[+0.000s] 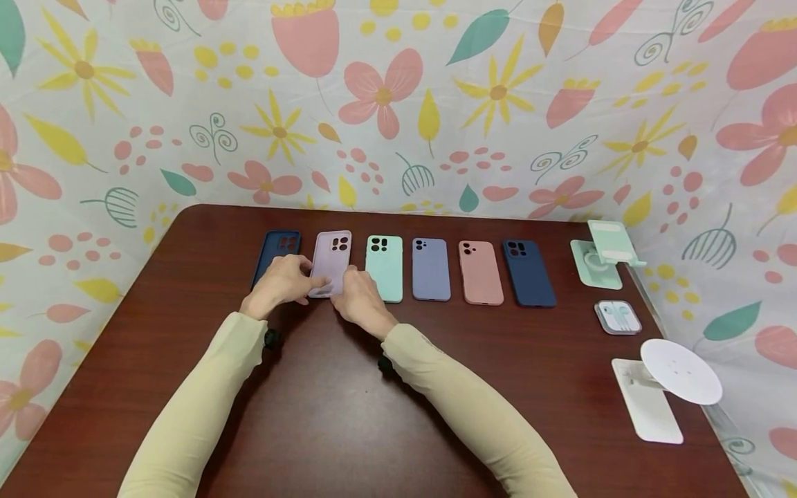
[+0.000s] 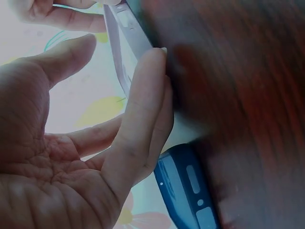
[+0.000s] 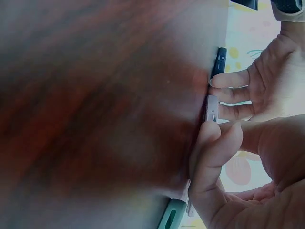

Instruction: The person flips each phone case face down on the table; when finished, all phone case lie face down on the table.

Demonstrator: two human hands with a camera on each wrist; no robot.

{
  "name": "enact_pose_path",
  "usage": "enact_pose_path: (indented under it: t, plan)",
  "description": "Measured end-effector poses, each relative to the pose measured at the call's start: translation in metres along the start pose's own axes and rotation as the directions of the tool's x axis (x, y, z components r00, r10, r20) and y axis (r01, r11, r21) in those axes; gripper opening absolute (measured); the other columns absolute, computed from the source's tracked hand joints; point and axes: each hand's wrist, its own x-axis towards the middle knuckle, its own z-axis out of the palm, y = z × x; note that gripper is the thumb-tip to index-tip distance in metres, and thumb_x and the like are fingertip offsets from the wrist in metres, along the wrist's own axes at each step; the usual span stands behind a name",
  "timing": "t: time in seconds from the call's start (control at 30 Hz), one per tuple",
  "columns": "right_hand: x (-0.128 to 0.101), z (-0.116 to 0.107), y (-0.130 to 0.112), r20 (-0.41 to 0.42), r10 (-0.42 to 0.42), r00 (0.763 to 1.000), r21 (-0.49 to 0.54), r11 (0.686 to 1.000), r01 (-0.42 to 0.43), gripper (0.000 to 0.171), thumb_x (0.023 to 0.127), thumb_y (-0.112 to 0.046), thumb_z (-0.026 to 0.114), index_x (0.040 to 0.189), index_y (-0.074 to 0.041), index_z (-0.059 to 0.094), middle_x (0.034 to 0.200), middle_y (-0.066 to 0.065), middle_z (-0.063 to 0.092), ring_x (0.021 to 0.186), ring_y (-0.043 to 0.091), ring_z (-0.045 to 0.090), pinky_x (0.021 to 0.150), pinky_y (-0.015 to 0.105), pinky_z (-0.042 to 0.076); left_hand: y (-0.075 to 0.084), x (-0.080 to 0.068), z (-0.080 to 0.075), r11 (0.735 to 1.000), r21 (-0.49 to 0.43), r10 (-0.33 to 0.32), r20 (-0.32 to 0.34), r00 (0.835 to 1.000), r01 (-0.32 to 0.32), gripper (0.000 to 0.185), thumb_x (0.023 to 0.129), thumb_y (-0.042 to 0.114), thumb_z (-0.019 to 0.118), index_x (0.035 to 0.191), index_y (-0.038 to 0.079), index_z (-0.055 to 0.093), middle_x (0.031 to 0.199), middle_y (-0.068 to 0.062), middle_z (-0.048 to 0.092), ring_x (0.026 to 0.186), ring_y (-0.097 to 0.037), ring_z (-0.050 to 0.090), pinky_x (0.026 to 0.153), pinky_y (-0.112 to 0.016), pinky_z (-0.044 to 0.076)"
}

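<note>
A lilac phone case [image 1: 330, 252] lies hollow side up on the table, second from the left in a row of cases. My left hand [image 1: 283, 280] is at its left side, fingers extended along the edge and thumb spread apart, as the left wrist view shows. At its lower right corner my right hand [image 1: 362, 297] pinches the edge between bent thumb and forefinger; the exact contact is partly hidden. A dark blue case [image 1: 274, 250] lies left of it, partly behind my left hand. The mint case [image 1: 385, 266] sits just right of it.
Further right in the row lie a periwinkle case [image 1: 431, 270], a pink case [image 1: 481, 273] and a navy case [image 1: 530, 273]. On the right side stand a mint folding stand [image 1: 596, 263], boxed earphones [image 1: 618, 317] and a white stand with a round plate [image 1: 681, 371].
</note>
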Motion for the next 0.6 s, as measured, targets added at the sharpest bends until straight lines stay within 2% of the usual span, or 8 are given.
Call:
enact_pose_path:
  t: [0.13,0.3,0.4,0.6]
  plan:
    - [-0.004,-0.003,0.001,-0.023,-0.025,0.999,0.022,0.999,0.026,0.041,0.092,-0.023,0.073,0.12,0.002,0.056,0.09,0.013,0.068,0.068,0.018,0.065,0.054,0.024,0.049,0.0,-0.001,0.0,1.0,-0.01,0.005,0.003,1.0,-0.005,0.07,0.091,0.055,0.067,0.135,0.001,0.056,0.121,-0.023,0.067,0.064,-0.012,0.076,0.099,-0.046,0.056]
    - [-0.008,-0.008,0.002,-0.065,-0.072,0.995,0.05,0.996,0.075,0.037,0.091,-0.02,0.073,0.118,0.0,0.056,0.091,0.011,0.067,0.071,0.018,0.065,0.054,0.024,0.048,-0.001,0.0,0.001,0.999,-0.043,0.027,0.01,1.0,-0.027,0.074,0.092,0.065,0.06,0.13,0.002,0.057,0.104,-0.018,0.071,0.062,-0.013,0.075,0.097,-0.046,0.057]
    - [-0.01,-0.01,0.002,-0.068,-0.077,0.995,0.062,0.995,0.081,0.037,0.091,-0.019,0.073,0.118,-0.001,0.056,0.089,0.009,0.065,0.068,0.017,0.063,0.052,0.023,0.047,0.0,0.001,0.002,0.997,-0.078,0.027,0.02,0.999,-0.025,0.076,0.091,0.069,0.058,0.128,0.003,0.058,0.096,-0.016,0.072,0.063,-0.015,0.075,0.088,-0.042,0.061]
    - [-0.013,-0.01,0.002,-0.073,-0.084,0.994,0.063,0.994,0.088,0.034,0.092,-0.019,0.072,0.115,-0.002,0.055,0.085,0.007,0.064,0.063,0.015,0.062,0.049,0.022,0.046,0.001,0.001,0.005,0.992,-0.124,0.002,0.033,0.999,0.002,0.081,0.087,0.074,0.058,0.128,0.005,0.059,0.094,-0.016,0.071,0.064,-0.017,0.076,0.07,-0.033,0.063]
